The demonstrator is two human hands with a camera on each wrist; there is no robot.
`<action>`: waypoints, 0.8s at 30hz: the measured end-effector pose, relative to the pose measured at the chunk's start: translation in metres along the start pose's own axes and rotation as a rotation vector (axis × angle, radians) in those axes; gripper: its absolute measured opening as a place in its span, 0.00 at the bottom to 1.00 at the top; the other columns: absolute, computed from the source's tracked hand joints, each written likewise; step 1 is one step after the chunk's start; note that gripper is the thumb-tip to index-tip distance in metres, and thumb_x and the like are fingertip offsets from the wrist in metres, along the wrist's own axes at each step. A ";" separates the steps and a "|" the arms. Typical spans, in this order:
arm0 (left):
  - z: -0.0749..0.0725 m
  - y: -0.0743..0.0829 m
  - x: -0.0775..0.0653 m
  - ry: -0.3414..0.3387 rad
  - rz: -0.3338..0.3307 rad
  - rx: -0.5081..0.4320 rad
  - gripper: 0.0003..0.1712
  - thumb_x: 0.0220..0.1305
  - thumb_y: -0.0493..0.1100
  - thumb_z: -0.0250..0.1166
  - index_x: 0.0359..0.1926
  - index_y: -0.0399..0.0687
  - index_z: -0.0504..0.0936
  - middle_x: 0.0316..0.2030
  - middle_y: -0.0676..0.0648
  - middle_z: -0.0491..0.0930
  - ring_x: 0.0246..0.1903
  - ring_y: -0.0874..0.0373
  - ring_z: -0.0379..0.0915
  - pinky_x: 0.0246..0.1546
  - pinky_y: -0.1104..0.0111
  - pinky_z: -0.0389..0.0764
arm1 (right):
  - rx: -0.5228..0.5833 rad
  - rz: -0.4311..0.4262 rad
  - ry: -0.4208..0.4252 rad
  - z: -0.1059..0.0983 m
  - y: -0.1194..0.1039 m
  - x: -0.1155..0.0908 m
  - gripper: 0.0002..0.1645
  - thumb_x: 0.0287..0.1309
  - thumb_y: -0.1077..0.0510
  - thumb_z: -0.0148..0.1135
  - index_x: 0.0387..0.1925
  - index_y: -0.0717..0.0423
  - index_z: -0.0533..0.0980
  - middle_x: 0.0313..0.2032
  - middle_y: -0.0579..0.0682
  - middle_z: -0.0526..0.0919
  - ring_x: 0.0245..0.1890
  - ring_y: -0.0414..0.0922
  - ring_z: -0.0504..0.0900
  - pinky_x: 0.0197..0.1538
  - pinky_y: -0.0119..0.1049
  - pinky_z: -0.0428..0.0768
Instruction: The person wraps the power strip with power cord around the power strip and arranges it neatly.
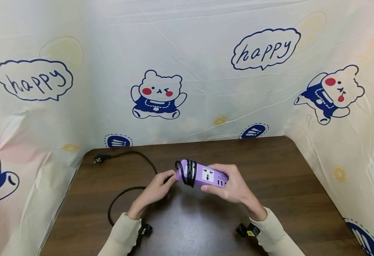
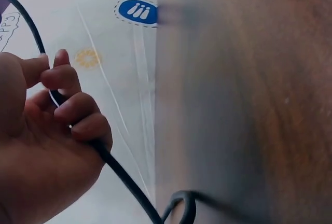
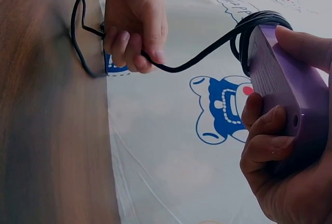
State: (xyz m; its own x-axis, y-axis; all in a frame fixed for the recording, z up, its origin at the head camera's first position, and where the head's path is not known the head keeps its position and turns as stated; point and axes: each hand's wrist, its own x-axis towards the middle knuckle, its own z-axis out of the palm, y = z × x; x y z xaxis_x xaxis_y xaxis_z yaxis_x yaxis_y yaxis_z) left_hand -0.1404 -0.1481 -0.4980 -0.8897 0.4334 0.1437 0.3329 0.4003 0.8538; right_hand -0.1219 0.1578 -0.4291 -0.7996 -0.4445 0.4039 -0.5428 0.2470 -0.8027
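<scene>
White sheeting [image 1: 206, 89], printed with navy-outlined bears, orange slices and the word "happy" in cloud-shaped bubbles, hangs behind and at both sides of a dark brown wood-grain table [image 1: 254, 153]. Two cream sleeves [image 1: 119, 234] reach in from the near edge. The right hand [image 1: 234, 185] grips one end of a purple power strip [image 1: 201, 174], thumb on one side and fingers curled round the other. The left hand [image 1: 158, 188] is nearly closed just beside the strip's other end, pinching a black cord [image 2: 124, 180] between thumb and forefinger, with the remaining fingers bent around it. The strip is held above the middle of the table, socket face showing in the head view. Several turns of the cord wrap the strip's end nearer the left hand; the rest runs through that hand and loops over the table's left part. Small black devices [image 1: 248, 230] sit at both cuffs. The black plug [image 1: 99, 158] lies near the far left corner. Narrow USB ports [image 1: 220, 183] show beside the right hand's fingers.
</scene>
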 end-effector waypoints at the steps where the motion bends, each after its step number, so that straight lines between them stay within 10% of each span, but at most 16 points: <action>1: -0.001 0.000 0.001 -0.005 0.004 -0.005 0.13 0.85 0.43 0.56 0.38 0.47 0.81 0.26 0.56 0.65 0.27 0.65 0.64 0.33 0.70 0.69 | 0.002 -0.002 -0.003 0.000 0.000 0.000 0.24 0.49 0.52 0.84 0.49 0.44 0.87 0.35 0.43 0.89 0.28 0.40 0.82 0.27 0.36 0.81; 16: -0.009 0.013 0.020 0.110 -0.043 0.106 0.14 0.70 0.31 0.60 0.40 0.55 0.86 0.25 0.57 0.76 0.24 0.66 0.67 0.30 0.71 0.71 | 0.006 -0.025 -0.056 0.009 -0.001 0.001 0.25 0.48 0.50 0.86 0.49 0.45 0.87 0.36 0.43 0.89 0.29 0.39 0.83 0.28 0.35 0.81; 24: -0.012 0.026 0.024 0.158 -0.035 0.107 0.08 0.80 0.46 0.63 0.43 0.53 0.87 0.32 0.55 0.84 0.28 0.63 0.72 0.34 0.69 0.74 | -0.019 -0.026 -0.092 0.015 -0.002 0.000 0.27 0.47 0.48 0.86 0.50 0.46 0.87 0.37 0.43 0.89 0.30 0.37 0.83 0.29 0.34 0.82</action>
State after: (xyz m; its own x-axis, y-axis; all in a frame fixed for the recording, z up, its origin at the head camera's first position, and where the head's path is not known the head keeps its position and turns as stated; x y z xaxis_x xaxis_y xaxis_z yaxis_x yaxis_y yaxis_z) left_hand -0.1574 -0.1371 -0.4661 -0.9366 0.2888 0.1986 0.3244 0.4999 0.8030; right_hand -0.1165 0.1446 -0.4340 -0.7584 -0.5279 0.3822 -0.5689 0.2501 -0.7834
